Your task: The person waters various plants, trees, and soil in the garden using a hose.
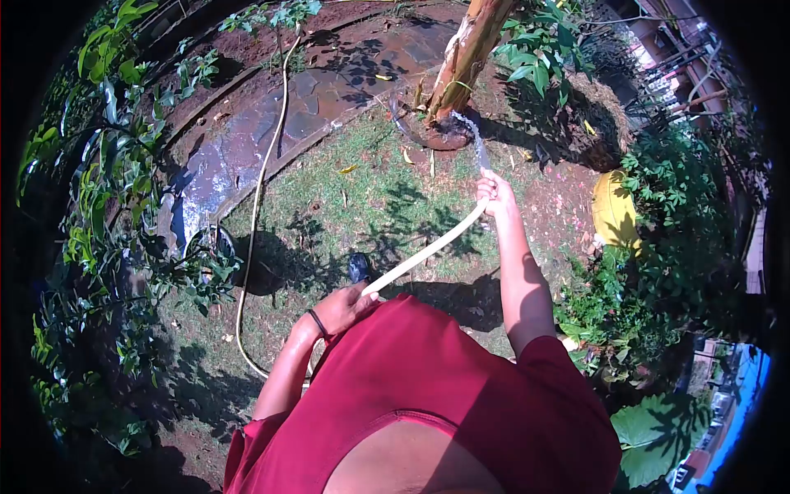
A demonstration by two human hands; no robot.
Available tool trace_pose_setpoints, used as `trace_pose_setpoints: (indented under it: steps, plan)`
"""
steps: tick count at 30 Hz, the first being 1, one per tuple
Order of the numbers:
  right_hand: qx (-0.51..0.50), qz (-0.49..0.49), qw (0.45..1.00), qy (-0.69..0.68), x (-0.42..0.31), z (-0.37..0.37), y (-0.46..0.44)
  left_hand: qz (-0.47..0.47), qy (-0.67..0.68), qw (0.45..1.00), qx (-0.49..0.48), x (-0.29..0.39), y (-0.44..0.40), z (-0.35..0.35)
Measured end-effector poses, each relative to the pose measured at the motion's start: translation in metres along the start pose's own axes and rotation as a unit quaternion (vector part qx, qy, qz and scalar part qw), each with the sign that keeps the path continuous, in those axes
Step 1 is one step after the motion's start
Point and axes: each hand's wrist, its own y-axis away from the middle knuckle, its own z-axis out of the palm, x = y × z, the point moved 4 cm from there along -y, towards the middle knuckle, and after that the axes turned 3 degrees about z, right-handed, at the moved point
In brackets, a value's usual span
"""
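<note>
My right hand point(496, 194) is closed around the end of a pale yellow hose point(428, 251), arm stretched forward. Water point(473, 136) arcs from the hose end toward the base of a tree trunk point(465, 62). Lower down, my left hand point(347, 308) is wrapped round the same hose, close to the front of my red shirt. A dark band circles the left wrist. Between the two hands the hose runs in a slight curve.
The rest of the hose loops on the ground at the left, crossing a wet stone path point(239, 156). Leafy plants point(123, 222) line the left side. A yellow container point(615, 212) and bushes point(683, 198) stand at the right.
</note>
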Motion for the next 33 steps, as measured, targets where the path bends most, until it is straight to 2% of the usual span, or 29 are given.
trace_pose_setpoints:
  steps: [4, 7, 10, 13, 15, 17, 18, 19, 20, 21, 22, 23, 25, 29, 31, 33]
  plan:
    - [0.017, -0.013, 1.000, 0.004, -0.018, 0.022, -0.029, -0.020, -0.058, 0.998, -0.013, 0.006, -0.029, -0.030]
    - [0.034, -0.022, 0.999, -0.009, -0.029, 0.027, -0.052, -0.039, -0.062, 0.996, -0.042, 0.001, -0.052, -0.041]
    - [0.045, -0.028, 0.998, -0.018, -0.033, 0.031, -0.067, -0.021, -0.032, 0.999, -0.021, -0.017, -0.068, -0.046]
    - [0.035, -0.033, 0.999, -0.017, -0.053, 0.028, -0.086, -0.010, -0.026, 0.999, -0.018, -0.003, -0.085, -0.058]
    - [0.025, -0.031, 0.999, -0.024, -0.062, 0.029, -0.093, -0.043, -0.044, 0.998, -0.028, 0.003, -0.102, -0.061]
    - [0.055, -0.064, 0.994, -0.076, -0.080, 0.022, -0.102, -0.044, -0.052, 0.997, -0.033, 0.008, -0.123, -0.058]
    - [-0.017, -0.023, 0.998, -0.061, -0.088, 0.021, -0.104, -0.042, -0.060, 0.997, -0.036, 0.011, -0.136, -0.057]
    - [-0.019, -0.024, 0.997, -0.067, -0.097, 0.015, -0.110, -0.044, -0.066, 0.996, -0.038, 0.014, -0.148, -0.056]
    - [0.040, -0.061, 0.996, -0.053, -0.107, 0.013, -0.111, -0.038, -0.075, 0.996, -0.035, 0.017, -0.162, -0.054]
    - [0.100, -0.097, 0.989, -0.040, -0.116, 0.013, -0.109, -0.031, -0.084, 0.995, -0.032, 0.018, -0.177, -0.052]
    - [0.053, -0.066, 0.995, -0.047, -0.125, 0.006, -0.112, -0.048, -0.109, 0.992, -0.048, 0.014, -0.195, -0.049]
    - [0.052, -0.066, 0.995, -0.053, -0.134, 0.001, -0.112, -0.050, -0.114, 0.991, -0.051, 0.009, -0.213, -0.044]
    - [0.050, -0.060, 0.997, -0.007, -0.154, -0.006, -0.115, 0.003, -0.122, 0.992, -0.033, 0.012, -0.253, -0.039]
    - [0.070, -0.008, 0.993, 0.099, -0.194, -0.038, -0.140, -0.034, -0.167, 0.984, -0.052, 0.016, -0.358, -0.021]
    - [0.121, -0.010, 0.990, 0.078, -0.217, -0.048, -0.156, -0.029, -0.154, 0.987, -0.038, 0.039, -0.412, -0.012]
    - [0.119, 0.007, 0.992, 0.042, -0.238, -0.079, -0.184, -0.064, -0.175, 0.982, -0.037, 0.035, -0.458, 0.004]
